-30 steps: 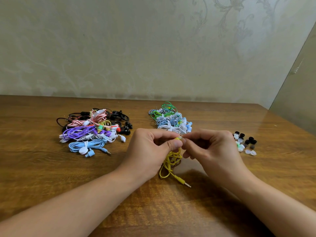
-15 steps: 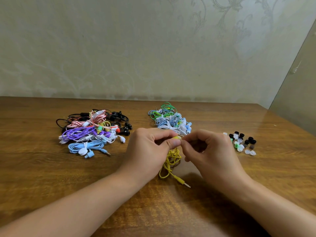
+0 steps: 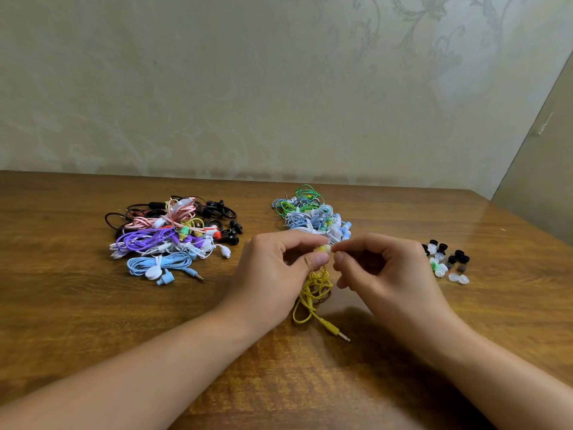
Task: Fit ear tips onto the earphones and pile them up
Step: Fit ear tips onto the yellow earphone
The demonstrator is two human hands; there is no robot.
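My left hand [image 3: 273, 274] pinches the bud of a yellow earphone [image 3: 313, 290] between thumb and forefinger, and its coiled cable and plug hang down onto the wooden table [image 3: 77, 305]. My right hand [image 3: 381, 271] meets it fingertip to fingertip and pinches something small at the bud; the ear tip itself is too small and blurred to make out. Loose black, white and green ear tips [image 3: 446, 259] lie to the right of my right hand.
A mixed pile of earphones [image 3: 167, 234] in purple, pink, black and light blue lies at the left. A second pile of earphones [image 3: 310, 215] in green, blue and white lies just behind my hands. A papered wall [image 3: 279, 88] rises behind the table.
My right hand has shifted slightly left and down, uncovering more of the loose ear tips. Both hands stay joined at the yellow bud.
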